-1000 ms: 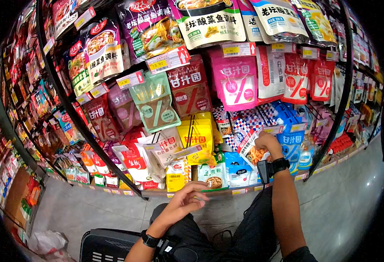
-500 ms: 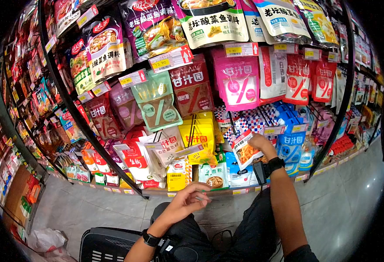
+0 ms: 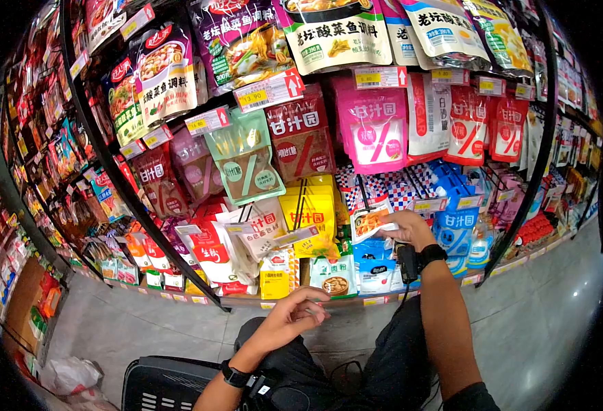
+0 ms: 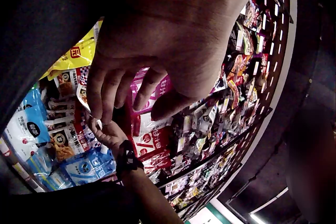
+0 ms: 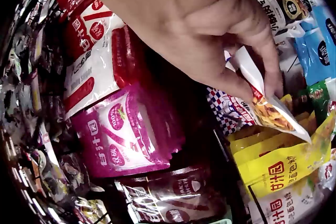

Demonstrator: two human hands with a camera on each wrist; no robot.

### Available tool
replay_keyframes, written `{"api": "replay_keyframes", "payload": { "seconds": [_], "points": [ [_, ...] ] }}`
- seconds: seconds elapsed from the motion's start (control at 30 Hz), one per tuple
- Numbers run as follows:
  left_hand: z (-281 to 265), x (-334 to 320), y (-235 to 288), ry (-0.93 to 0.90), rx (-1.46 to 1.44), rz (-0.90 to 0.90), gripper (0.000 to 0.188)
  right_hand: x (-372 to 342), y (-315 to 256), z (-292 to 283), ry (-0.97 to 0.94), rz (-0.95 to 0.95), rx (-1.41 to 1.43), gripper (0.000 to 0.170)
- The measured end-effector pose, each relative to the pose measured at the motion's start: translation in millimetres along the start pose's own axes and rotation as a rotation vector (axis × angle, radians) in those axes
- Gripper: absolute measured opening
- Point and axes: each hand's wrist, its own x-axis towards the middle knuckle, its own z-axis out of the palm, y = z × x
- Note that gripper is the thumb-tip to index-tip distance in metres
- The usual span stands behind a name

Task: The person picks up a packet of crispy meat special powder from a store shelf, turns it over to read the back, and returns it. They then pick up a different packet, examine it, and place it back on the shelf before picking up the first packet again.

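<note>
In the head view my right hand (image 3: 405, 226) pinches a small seasoning packet (image 3: 371, 222) by its side edge, in front of the lower shelf. The packet is white and red with a picture of fried food on it. From the right wrist view, thumb and fingers grip the packet (image 5: 276, 115) on its two faces, and it is seen nearly edge-on. Blue and white bags (image 3: 375, 266) stand just below it. My left hand (image 3: 294, 316) hovers over the lap, fingers loosely bent and holding nothing; in the left wrist view the left hand (image 4: 157, 50) covers part of the shelf.
Blue-and-white checked packets (image 3: 400, 186) hang on hooks behind the right hand. Yellow sugar bags (image 3: 308, 216) hang to the left, and pink sugar pouches (image 3: 373, 130) above. A black shelf post (image 3: 531, 164) rises at the right. A black basket (image 3: 168, 383) stands on the floor at lower left.
My right hand has drawn the packet off to the left, away from the checked packets, and turned it from a steep hang to a flatter tilt. The left hand has hardly moved.
</note>
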Motion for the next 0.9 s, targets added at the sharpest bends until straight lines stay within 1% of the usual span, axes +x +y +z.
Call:
{"api": "replay_keyframes", "payload": {
  "seconds": [0.03,0.17,0.2,0.27,0.33,0.37,0.43,0.57,0.63,0.67,0.73,0.77,0.83,0.9],
  "points": [
    [0.0,0.0,-0.1,-0.001,-0.003,0.004,0.031,5.7,0.7,-1.0,0.077,0.04,0.02,0.036],
    [-0.8,0.6,-2.9,-0.003,0.008,0.007,0.031,1.6,6.8,0.9,0.152,-0.009,0.04,0.034],
    [-0.5,0.8,-3.2,-0.003,0.006,0.008,0.031,-1.0,18.7,-7.6,0.02,-0.395,-0.33,0.032],
    [0.1,0.9,-3.4,0.005,0.008,0.004,0.031,11.4,27.5,-13.9,-0.119,-0.779,-0.7,0.029],
    [-0.5,0.9,-4.7,0.004,0.013,-0.005,0.031,34.4,25.7,-13.0,0.067,-0.155,0.246,0.025],
    [-0.8,1.2,-5.0,0.003,0.019,-0.013,0.03,32.6,22.9,-6.0,0.067,-0.157,0.247,0.025],
    [0.0,1.0,-4.2,0.006,0.024,-0.021,0.029,24.3,18.2,12.2,0.195,-0.069,0.275,0.023],
    [-2.5,0.0,-5.8,-0.009,0.05,-0.021,0.028,42.1,25.7,9.2,0.181,-0.058,0.229,0.022],
    [-2.8,0.1,-6.3,-0.003,0.045,-0.013,0.028,42.5,25.2,15.1,0.245,-0.1,0.146,0.023],
    [-3.1,0.6,-6.7,0.002,0.039,-0.005,0.028,45.4,25.0,16.3,0.242,-0.102,0.145,0.023],
    [-4.1,0.6,-8.5,0.006,0.045,-0.007,0.028,50.1,26.9,18.3,0.307,-0.097,0.191,0.022],
    [-4.0,0.6,-9.4,0.007,0.05,-0.011,0.028,48.6,27.5,20.9,0.307,-0.098,0.19,0.022],
    [-3.7,1.4,-10.8,0.01,0.065,-0.013,0.028,44.5,28.4,24.6,0.324,-0.166,0.156,0.022],
    [-3.5,1.4,-12.1,0.017,0.08,-0.016,0.027,47.2,30.8,23.7,0.299,-0.163,0.159,0.023]
  ]
}}
